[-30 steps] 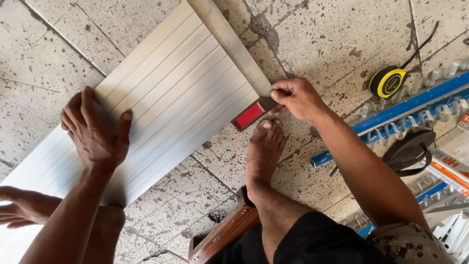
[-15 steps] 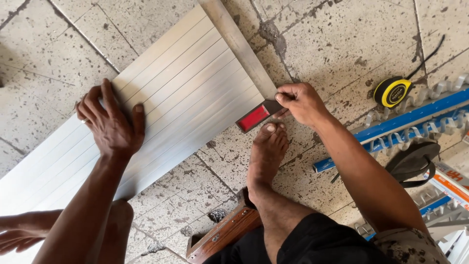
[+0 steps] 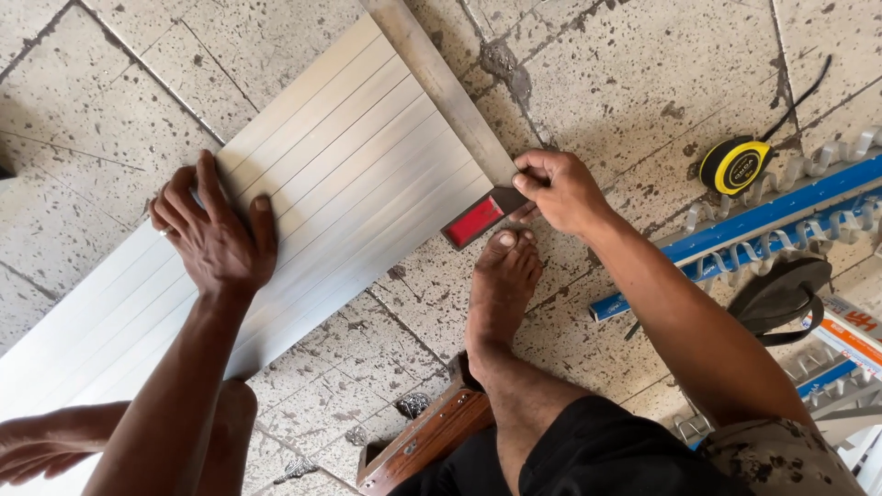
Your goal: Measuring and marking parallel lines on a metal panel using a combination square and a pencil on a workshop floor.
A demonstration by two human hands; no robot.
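Note:
A long pale ribbed panel (image 3: 349, 184) lies slantwise on the stone-tiled floor. My left hand (image 3: 216, 234) presses flat on it, fingers spread. A metal square blade (image 3: 441, 83) lies along the panel's cut end, its red and black handle (image 3: 476, 220) at the panel's near corner. My right hand (image 3: 560, 188) pinches that handle's end between thumb and fingers. My bare foot (image 3: 501, 289) rests on the floor just below the handle.
A yellow and black tape measure (image 3: 733, 165) lies on the floor at the right, beside a blue rail with metal clips (image 3: 781, 216). A black sandal (image 3: 781, 294) sits near it. A wooden box (image 3: 432, 436) is by my leg. My other foot (image 3: 37, 450) shows bottom left.
The view has shifted a little, so everything sits lower and to the right in the picture. My hands keep their places on the panel and the square's handle.

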